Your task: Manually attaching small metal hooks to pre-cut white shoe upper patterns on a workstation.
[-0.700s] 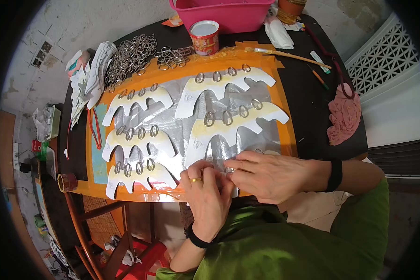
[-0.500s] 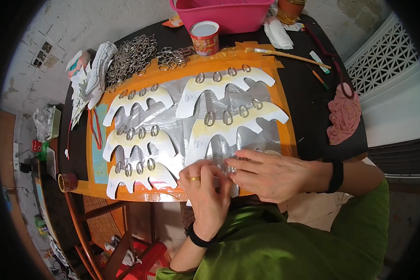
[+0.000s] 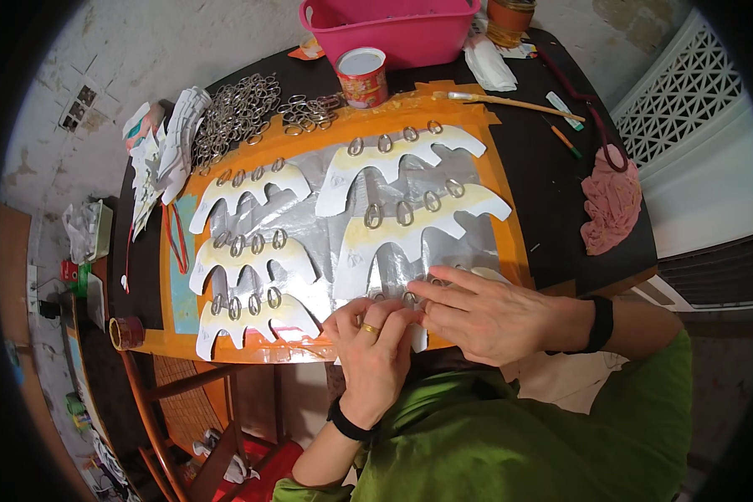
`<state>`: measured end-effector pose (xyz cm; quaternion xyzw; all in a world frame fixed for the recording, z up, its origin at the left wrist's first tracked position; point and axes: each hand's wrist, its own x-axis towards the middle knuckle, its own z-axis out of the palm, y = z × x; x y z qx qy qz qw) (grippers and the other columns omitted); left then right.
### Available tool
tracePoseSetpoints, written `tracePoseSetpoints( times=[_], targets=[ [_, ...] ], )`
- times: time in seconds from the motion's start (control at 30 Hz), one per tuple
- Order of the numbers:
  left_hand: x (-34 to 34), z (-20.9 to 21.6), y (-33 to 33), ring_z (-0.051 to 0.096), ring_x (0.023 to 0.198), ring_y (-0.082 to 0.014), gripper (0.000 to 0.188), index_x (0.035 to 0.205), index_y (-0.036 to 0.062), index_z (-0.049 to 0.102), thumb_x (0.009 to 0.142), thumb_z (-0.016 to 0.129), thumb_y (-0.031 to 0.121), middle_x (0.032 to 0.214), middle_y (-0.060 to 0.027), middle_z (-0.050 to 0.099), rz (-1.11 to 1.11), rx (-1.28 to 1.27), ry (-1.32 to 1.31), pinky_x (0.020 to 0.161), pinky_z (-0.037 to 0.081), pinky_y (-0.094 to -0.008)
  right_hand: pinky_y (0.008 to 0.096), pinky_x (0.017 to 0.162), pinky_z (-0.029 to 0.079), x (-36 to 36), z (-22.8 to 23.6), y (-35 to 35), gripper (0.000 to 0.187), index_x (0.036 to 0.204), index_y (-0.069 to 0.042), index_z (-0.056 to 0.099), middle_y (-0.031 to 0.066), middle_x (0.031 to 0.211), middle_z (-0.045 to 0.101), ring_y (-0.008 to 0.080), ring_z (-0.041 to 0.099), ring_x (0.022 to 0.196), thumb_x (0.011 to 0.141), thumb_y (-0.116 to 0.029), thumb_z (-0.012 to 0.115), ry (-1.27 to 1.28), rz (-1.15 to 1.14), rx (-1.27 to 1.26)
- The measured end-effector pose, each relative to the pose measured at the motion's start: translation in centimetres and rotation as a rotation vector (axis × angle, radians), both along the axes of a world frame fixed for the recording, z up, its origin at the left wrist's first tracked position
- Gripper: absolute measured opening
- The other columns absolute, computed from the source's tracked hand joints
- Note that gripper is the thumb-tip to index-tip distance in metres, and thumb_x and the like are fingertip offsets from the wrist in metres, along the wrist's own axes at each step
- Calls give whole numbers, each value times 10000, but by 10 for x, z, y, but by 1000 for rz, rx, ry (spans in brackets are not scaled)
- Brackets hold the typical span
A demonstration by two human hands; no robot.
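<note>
At the table's near edge, a white scalloped piece (image 3: 419, 339) lies mostly hidden beneath my hands, with a metal ring (image 3: 409, 298) showing at its upper edge. My left hand (image 3: 370, 339) is closed over the left part of this piece, fingers curled and tips hidden. My right hand (image 3: 498, 325) rests over its right part, fingers stretched toward the ring and slightly apart. Just beyond, a white scalloped piece with a yellowish band (image 3: 397, 238) carries several oval metal rings (image 3: 404, 213). A similar ringed piece (image 3: 251, 261) lies to the left, among others.
Silver sheeting with orange tape (image 3: 510, 243) covers the dark table's middle. At the back are a ring pile (image 3: 241, 109), a red can (image 3: 363, 79), a pink basin (image 3: 393, 38) and a brush (image 3: 519, 102). A pink cloth (image 3: 611, 201) lies right; a small jar (image 3: 126, 333) stands left.
My left hand has rolled slightly, its fingers now lying lower and closer to the right hand's fingertips. The right hand has barely moved. The whole view has shifted a little.
</note>
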<state>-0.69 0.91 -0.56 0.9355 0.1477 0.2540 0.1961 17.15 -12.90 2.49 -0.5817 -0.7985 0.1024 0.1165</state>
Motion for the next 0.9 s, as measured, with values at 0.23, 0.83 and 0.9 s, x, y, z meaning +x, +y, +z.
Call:
tracePoseSetpoints(
  times=[0.23, 0.83, 0.9],
  targets=[
    [-20, 1, 9, 584, 1198, -249, 378, 1127, 189, 756, 767, 815, 93, 1195, 60, 710, -99, 103, 68, 1039, 378, -465, 570, 1259, 280, -2, 1, -6, 554, 1266, 56, 673, 141, 1306, 641, 364, 447, 1463, 797, -220, 778, -83, -8, 84],
    [-39, -11, 4, 516, 1280, -255, 429, 1244, 216, 747, 867, 801, 414, 1349, 64, 656, -111, 171, 128, 1207, 263, -623, 576, 1148, 421, -21, -6, -6, 226, 1004, 1, 730, 127, 1130, 674, 358, 582, 1302, 879, -183, 691, -18, -207, 283],
    [-40, -14, 4, 514, 1281, -246, 415, 1239, 221, 753, 879, 791, 424, 1347, 61, 643, -117, 201, 117, 1196, 282, -625, 580, 1146, 421, -22, -8, -6, 225, 999, -3, 725, 126, 1134, 671, 357, 583, 1298, 880, -191, 695, -4, -219, 275]
  ],
)
